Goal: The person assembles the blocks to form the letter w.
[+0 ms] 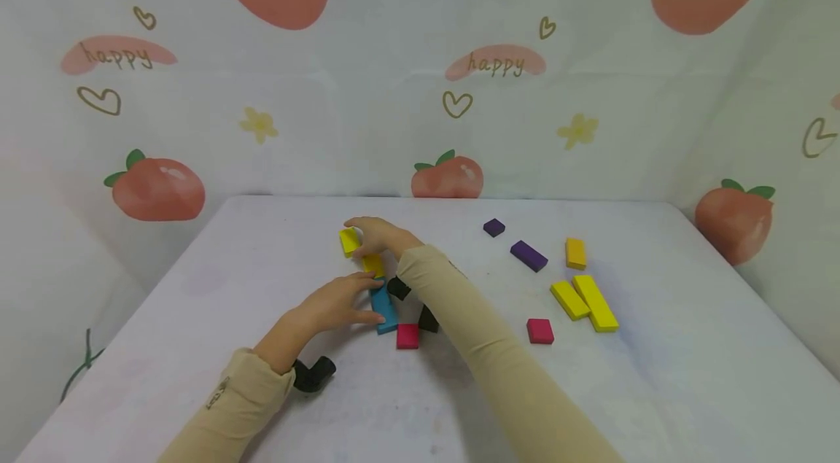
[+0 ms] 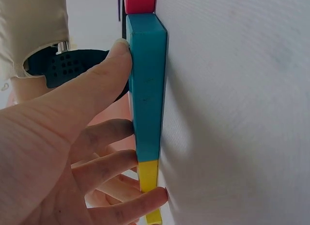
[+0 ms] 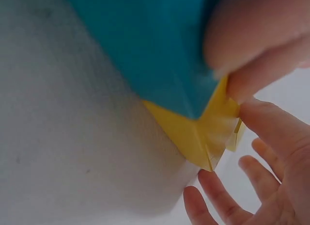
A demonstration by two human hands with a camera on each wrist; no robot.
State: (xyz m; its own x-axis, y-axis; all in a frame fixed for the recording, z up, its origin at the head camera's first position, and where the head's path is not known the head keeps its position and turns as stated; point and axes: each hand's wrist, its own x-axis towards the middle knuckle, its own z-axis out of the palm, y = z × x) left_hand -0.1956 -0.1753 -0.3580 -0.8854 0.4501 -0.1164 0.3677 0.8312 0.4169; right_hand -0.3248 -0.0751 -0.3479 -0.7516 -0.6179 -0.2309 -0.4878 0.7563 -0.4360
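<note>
A blue block lies in a line with a yellow block past its far end and a red block at its near end. My left hand rests along the blue block, thumb near one end and fingers spread toward the yellow block. In the left wrist view, the left fingertips reach over the yellow block. My right hand is at the far end of the line, its thumb touching the yellow block's side. Beside it lies a lighter yellow block. The right fingers are spread, partly hidden.
To the right lie two purple blocks, an orange-yellow block, two yellow blocks touching each other, and a red block. A dark piece shows beside the right sleeve. A patterned curtain hangs behind the white table.
</note>
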